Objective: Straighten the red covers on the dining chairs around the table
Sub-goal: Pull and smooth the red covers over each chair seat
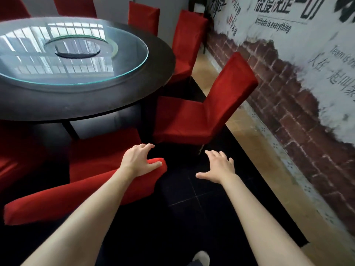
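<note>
The nearest chair's red-covered backrest (57, 200) runs across the lower left, its seat (99, 152) tucked toward the table. My left hand (139, 160) rests on the backrest's right top corner, fingers loosely spread, thumb lying on the fabric. My right hand (218, 167) hovers open above the dark floor, fingers spread, touching nothing. Just beyond both hands stands a second red-covered chair (196, 114), angled away from the table, its back leaning toward the wall. Further red-covered chairs (187, 43) ring the table's far side.
A round dark table (86, 100) carries a glass turntable (76, 52). A dark rug (192, 217) covers the floor underfoot. A brick-patterned wall with lettering (288, 93) runs close along the right, leaving a narrow strip of wooden floor (249, 150).
</note>
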{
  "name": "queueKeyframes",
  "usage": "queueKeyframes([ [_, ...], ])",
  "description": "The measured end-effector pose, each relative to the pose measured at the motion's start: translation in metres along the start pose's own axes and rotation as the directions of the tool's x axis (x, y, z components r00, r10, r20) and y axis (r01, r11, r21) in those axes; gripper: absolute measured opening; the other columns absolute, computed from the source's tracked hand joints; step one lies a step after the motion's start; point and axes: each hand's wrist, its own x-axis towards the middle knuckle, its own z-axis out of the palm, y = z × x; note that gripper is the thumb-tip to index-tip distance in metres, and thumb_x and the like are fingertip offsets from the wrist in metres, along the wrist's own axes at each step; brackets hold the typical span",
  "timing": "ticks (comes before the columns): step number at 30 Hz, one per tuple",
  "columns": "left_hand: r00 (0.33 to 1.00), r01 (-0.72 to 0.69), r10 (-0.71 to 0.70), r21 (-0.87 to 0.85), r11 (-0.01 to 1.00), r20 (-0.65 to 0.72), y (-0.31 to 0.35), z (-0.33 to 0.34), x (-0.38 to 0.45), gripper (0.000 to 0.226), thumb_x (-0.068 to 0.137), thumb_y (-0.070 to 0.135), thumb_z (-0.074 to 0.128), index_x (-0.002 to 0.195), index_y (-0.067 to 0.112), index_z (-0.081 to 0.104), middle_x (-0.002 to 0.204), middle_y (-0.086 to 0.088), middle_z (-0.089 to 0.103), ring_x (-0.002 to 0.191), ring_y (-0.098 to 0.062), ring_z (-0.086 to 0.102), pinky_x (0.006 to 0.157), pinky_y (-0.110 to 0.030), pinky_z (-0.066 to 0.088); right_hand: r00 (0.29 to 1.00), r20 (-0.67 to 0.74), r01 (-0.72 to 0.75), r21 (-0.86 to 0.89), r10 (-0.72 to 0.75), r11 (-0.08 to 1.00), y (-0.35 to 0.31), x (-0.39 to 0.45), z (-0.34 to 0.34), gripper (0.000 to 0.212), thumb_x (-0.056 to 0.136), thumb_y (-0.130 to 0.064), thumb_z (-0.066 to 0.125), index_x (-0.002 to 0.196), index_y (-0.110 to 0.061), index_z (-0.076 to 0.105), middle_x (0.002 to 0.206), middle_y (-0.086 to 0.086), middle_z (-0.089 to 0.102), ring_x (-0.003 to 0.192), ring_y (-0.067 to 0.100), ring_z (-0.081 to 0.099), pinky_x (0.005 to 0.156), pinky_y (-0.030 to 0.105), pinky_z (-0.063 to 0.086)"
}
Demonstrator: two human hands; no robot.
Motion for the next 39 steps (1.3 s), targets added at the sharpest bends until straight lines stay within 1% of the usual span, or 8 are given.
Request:
queueKeyframes([
  [2,1.000,-0.025,0.025,-0.004,1.000,-0.005,0.031,0.008,0.023,0.077,0.071,0.069,0.065,0.132,0.024,0.053,0.116,-0.002,0.065,0.107,-0.026,0.061,0.082,-0.036,0.048,1.000,-0.005,-0.026,0.012,0.026,1.000,0.035,0.009,-0.009,0.102,0.073,-0.066,0.068,0.152,-0.024,0.019,0.159,0.000,0.022,0.148,0.027,0.012,0.115,0.054,0.017],
  [8,0.997,-0.072,0.072,0.005,0.997,0.001,0.144,0.037,0.099,0.079,0.072,0.070,0.064,0.135,0.026,0.049,0.122,0.000,0.062,0.112,-0.023,0.059,0.086,-0.037,0.048,0.995,-0.053,-0.083,0.114,0.089,0.990,0.162,0.047,-0.042,0.102,0.072,-0.066,0.069,0.152,-0.026,0.020,0.158,-0.002,0.025,0.147,0.024,0.017,0.115,0.053,0.021],
  [11,0.998,-0.060,0.059,-0.044,0.997,-0.019,0.183,0.049,0.122,0.080,0.071,0.069,0.065,0.136,0.025,0.049,0.123,-0.001,0.062,0.113,-0.023,0.059,0.086,-0.037,0.049,0.994,-0.058,-0.083,0.142,0.092,0.986,0.205,0.063,-0.050,0.101,0.072,-0.066,0.069,0.152,-0.027,0.021,0.158,-0.003,0.027,0.146,0.023,0.021,0.115,0.052,0.025],
  [16,0.995,-0.093,0.091,-0.089,0.992,-0.032,0.255,0.069,0.177,0.080,0.071,0.066,0.067,0.137,0.025,0.047,0.123,-0.001,0.062,0.114,-0.023,0.058,0.090,-0.037,0.050,0.991,-0.049,-0.109,0.219,0.123,0.970,0.276,0.099,-0.064,0.100,0.071,-0.068,0.069,0.151,-0.028,0.022,0.155,-0.003,0.032,0.141,0.023,0.031,0.111,0.049,0.032],
  [22,0.989,-0.140,0.133,-0.119,0.983,-0.067,0.310,0.079,0.260,0.079,0.072,0.066,0.065,0.136,0.025,0.047,0.120,0.000,0.063,0.109,-0.021,0.061,0.084,-0.037,0.052,0.991,-0.056,-0.097,0.328,0.122,0.940,0.331,0.164,-0.087,0.101,0.071,-0.065,0.071,0.151,-0.027,0.021,0.155,0.000,0.031,0.141,0.025,0.030,0.109,0.044,0.036],
  [30,0.985,-0.166,0.158,-0.134,0.977,-0.069,0.360,0.081,0.399,0.082,0.075,0.065,0.065,0.140,0.022,0.042,0.123,-0.002,0.061,0.110,-0.023,0.060,0.084,-0.039,0.053,0.987,-0.041,-0.137,0.321,0.158,0.937,0.389,0.263,-0.136,0.105,0.070,-0.061,0.075,0.152,-0.026,0.019,0.155,0.003,0.032,0.141,0.027,0.030,0.111,0.047,0.034],
  [33,0.981,-0.180,0.168,-0.140,0.973,-0.099,0.378,0.075,0.447,0.079,0.076,0.064,0.065,0.139,0.022,0.043,0.123,-0.003,0.061,0.110,-0.024,0.060,0.083,-0.040,0.053,0.986,-0.045,-0.138,0.303,0.159,0.943,0.407,0.299,-0.155,0.109,0.068,-0.063,0.075,0.153,-0.026,0.018,0.155,0.002,0.032,0.141,0.026,0.031,0.111,0.048,0.035],
  [39,0.980,-0.168,0.152,-0.131,0.977,-0.127,0.412,0.079,0.519,0.075,0.077,0.062,0.065,0.138,0.023,0.045,0.122,-0.004,0.061,0.108,-0.025,0.060,0.082,-0.037,0.051,0.992,0.046,-0.126,0.301,0.117,0.945,0.441,0.366,-0.172,0.111,0.069,-0.061,0.076,0.154,-0.026,0.013,0.157,0.003,0.029,0.143,0.028,0.027,0.111,0.047,0.034],
])
